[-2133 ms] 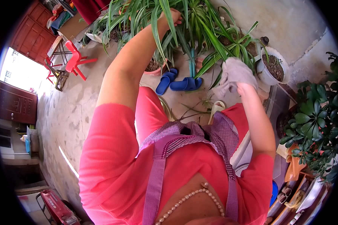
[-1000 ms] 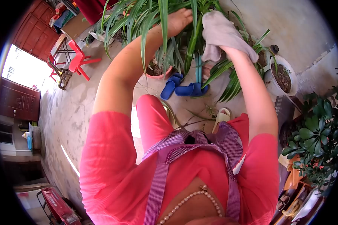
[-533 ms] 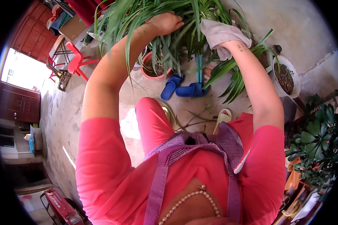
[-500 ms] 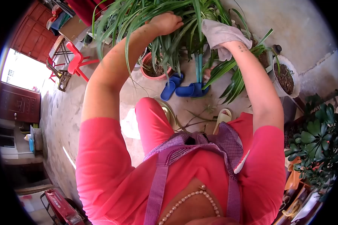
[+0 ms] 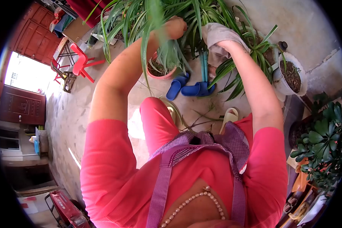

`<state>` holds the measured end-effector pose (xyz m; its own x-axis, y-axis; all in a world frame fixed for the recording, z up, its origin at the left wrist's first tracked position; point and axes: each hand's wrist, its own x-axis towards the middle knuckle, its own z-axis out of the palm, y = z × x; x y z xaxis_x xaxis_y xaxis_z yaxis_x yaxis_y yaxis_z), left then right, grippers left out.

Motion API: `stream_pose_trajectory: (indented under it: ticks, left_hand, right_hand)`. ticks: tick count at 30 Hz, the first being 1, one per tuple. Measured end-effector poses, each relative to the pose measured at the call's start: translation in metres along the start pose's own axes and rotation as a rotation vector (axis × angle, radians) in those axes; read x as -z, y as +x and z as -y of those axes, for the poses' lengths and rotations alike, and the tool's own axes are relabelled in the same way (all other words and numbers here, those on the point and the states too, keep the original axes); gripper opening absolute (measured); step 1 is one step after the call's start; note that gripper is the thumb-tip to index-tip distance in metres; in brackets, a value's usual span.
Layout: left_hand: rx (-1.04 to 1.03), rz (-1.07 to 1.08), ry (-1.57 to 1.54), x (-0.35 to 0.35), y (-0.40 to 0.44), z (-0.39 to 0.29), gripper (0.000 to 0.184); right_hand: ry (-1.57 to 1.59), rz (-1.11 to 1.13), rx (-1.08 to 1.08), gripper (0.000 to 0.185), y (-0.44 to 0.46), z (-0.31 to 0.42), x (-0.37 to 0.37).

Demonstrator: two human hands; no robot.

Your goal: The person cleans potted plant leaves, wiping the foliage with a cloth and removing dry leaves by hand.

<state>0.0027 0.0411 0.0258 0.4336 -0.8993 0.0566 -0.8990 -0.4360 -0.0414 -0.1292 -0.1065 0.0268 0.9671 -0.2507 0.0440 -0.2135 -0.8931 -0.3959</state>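
Observation:
A large spider plant [image 5: 129, 22] with long striped leaves fills the top of the view. My left hand [image 5: 175, 28] is curled closed among its leaves; what its fingers hold, if anything, is hidden. A blurred leaf hangs in front of my left forearm. To the right, my right hand [image 5: 226, 45] is closed on a greyish cloth [image 5: 220, 32], which is wrapped around its fingers and covers most of them. The cloth lies against the leaves, and its lower end hangs beside the blue-green stand legs [image 5: 203, 66].
Below are a terracotta-coloured pot [image 5: 161, 76], blue slippers [image 5: 195, 89] and cut stalks [image 5: 201, 119] on the floor. A white pot of soil [image 5: 292, 76] stands right, above a leafy plant [image 5: 321, 136]. A red chair [image 5: 81, 60] is at left.
My left hand has shifted slightly right and down among the leaves, and a leaf now swings across my left forearm. My right hand and the cloth have moved slightly left.

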Motion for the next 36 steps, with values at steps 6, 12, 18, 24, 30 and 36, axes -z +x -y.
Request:
stream_pose_trajectory:
  ticks: [6, 12, 18, 24, 30, 36]
  left_hand:
    - [0.341, 0.052, -0.77, -0.01, 0.007, -0.001, 0.018]
    - [0.377, 0.273, -1.276, -0.009, 0.004, -0.003, 0.015]
    - [0.449, 0.463, -1.454, -0.012, 0.008, -0.003, 0.03]
    - [0.44, 0.386, -1.38, -0.014, 0.004, -0.02, 0.023]
    - [0.378, 0.285, -1.445, -0.01, 0.009, -0.033, 0.015]
    - [0.379, 0.305, -1.377, -0.008, 0.008, -0.04, 0.016]
  right_hand:
    - [0.646, -0.041, -0.088, 0.029, 0.012, -0.018, -0.028]
    - [1.367, -0.014, -0.342, 0.022, 0.003, -0.005, -0.022]
    - [1.538, 0.047, -0.111, 0.022, 0.026, -0.032, -0.042]
    - [1.555, 0.013, -0.247, 0.019, 0.04, -0.02, -0.039]
    - [1.354, 0.177, -0.327, 0.018, 0.068, -0.013, -0.035]
    - [1.25, 0.356, -0.035, 0.018, 0.056, -0.025, -0.028]
